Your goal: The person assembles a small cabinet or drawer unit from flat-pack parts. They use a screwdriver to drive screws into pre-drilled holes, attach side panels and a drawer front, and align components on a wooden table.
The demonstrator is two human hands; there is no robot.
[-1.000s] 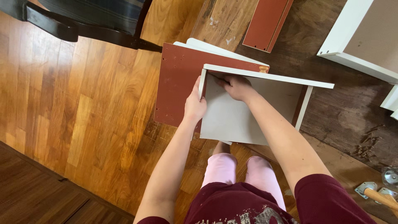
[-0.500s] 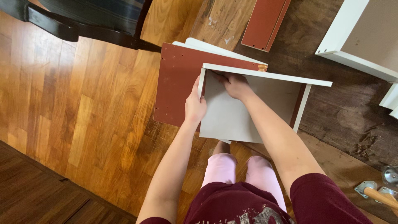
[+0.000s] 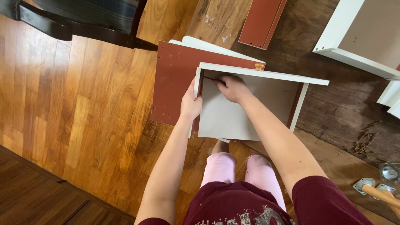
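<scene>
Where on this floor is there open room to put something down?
The widest bare patch is the wood floor left of the red-brown panel, below the dark chair. It is crowded on the right: white cabinet parts, loose screws and a wooden leg. Both hands, left hand and right hand, are at the drawer.

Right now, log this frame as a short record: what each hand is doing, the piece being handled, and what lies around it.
Left hand: left hand grips the left side wall of the white open-topped drawer box.
Right hand: right hand presses fingertips into the box's inner back-left corner; whether it holds anything cannot be told.
Under box: reddish-brown drilled panel.
Nearby: narrow reddish-brown board, white cabinet frame, wooden furniture leg with metal plate.
Surface: wooden plank floor.
</scene>
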